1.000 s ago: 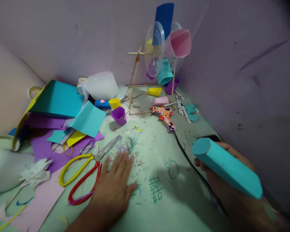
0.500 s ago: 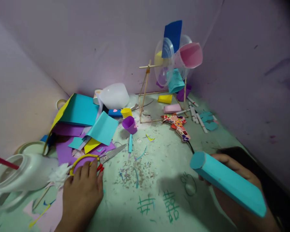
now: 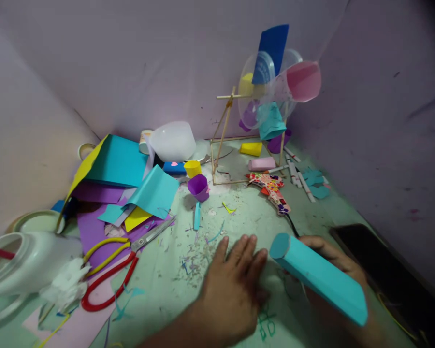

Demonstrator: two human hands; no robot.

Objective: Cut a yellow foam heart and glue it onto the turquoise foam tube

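My right hand (image 3: 333,270) holds a long turquoise paper tube (image 3: 321,280), faceted and closed at its near-left end. To its left, my left hand (image 3: 235,285) is over the green tabletop with fingers spread and nothing in it. Scissors (image 3: 130,249) with one yellow and one red handle lie to the left, away from both hands. A patterned glue gun (image 3: 270,191) lies beyond the tube. Behind it stands a stick frame (image 3: 221,135) bearing a wheel of clear discs (image 3: 261,92) with coloured paper cups.
Coloured paper sheets (image 3: 119,162) and a white pitcher (image 3: 36,261) occupy the left. Small cups (image 3: 198,187), paper scraps and a white plastic container (image 3: 174,141) lie mid-table. Markers (image 3: 304,183) and a dark phone-like slab (image 3: 369,256) are at right.
My left hand has left the scissors and moved right, toward the tube. The scissors now lie wider open to view. My right hand has shifted slightly left with the tube.
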